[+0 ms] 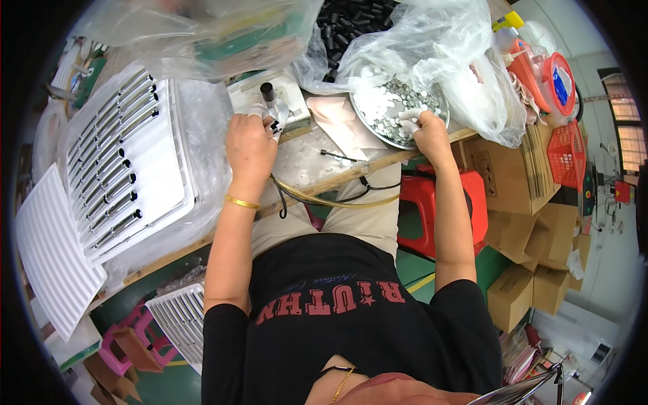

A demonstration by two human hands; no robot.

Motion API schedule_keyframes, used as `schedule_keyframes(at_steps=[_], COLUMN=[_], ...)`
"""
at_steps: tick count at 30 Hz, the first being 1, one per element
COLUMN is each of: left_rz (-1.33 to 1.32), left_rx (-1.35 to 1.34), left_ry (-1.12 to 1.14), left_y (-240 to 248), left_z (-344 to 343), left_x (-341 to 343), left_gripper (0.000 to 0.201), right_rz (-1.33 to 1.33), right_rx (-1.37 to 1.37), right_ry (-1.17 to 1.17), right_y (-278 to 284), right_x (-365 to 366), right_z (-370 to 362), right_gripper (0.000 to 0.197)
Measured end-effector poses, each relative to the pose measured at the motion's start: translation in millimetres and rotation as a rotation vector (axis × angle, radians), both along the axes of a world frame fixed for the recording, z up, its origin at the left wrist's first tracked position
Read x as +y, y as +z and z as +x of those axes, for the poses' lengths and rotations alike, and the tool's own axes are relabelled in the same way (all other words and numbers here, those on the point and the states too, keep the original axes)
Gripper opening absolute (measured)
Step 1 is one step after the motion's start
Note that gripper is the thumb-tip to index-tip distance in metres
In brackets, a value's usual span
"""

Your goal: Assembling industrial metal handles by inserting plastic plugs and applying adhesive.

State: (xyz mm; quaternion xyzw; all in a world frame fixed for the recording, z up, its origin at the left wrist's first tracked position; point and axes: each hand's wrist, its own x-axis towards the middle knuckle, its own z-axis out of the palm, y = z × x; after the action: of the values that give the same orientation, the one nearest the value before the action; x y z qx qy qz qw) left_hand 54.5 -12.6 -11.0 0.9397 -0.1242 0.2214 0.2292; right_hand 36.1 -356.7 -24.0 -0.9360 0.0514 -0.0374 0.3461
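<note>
My left hand (251, 147) is closed at the small work fixture, its fingers curled round something dark and shiny that I cannot make out. Just beyond its fingertips a short black cylinder (268, 93) stands upright on the fixture's pale base plate (294, 101). My right hand (433, 137) reaches over the near right side of a round metal tray (360, 113). Its thumb and fingers are pinched together, with white material at the tips; what they hold is hidden. Small round silvery and white discs (395, 101) fill much of the tray.
Chrome tubes with black ends (111, 162) lie in rows on a white tray at the left. Black cylindrical caps (347, 27) fill a plastic bag at the back. Pink paper (337, 120) and a black cable tie (337, 156) lie between my hands. A red stool (474, 202) stands below.
</note>
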Motion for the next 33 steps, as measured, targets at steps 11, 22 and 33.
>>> schedule_keyframes(at_steps=[11, 22, 33], left_rz=[-0.094, -0.9, -1.65], left_rx=[-0.025, 0.287, 0.783], left_ry=[0.01, -0.008, -0.085], left_y=[3.9, 18.4, 34.3], left_z=[-14.5, -31.3, -30.2], left_x=[-3.7, 9.8, 16.2], left_gripper=[0.011, 0.026, 0.056], right_rz=[0.699, 0.64, 0.464], right_rx=[-0.285, -0.087, -0.034], right_ry=[0.354, 0.276, 0.272], right_y=[73.1, 83.4, 92.8], right_x=[174.9, 204.8, 204.3], right_z=[26.2, 52.0, 49.3], right_gripper=[0.018, 0.019, 0.023])
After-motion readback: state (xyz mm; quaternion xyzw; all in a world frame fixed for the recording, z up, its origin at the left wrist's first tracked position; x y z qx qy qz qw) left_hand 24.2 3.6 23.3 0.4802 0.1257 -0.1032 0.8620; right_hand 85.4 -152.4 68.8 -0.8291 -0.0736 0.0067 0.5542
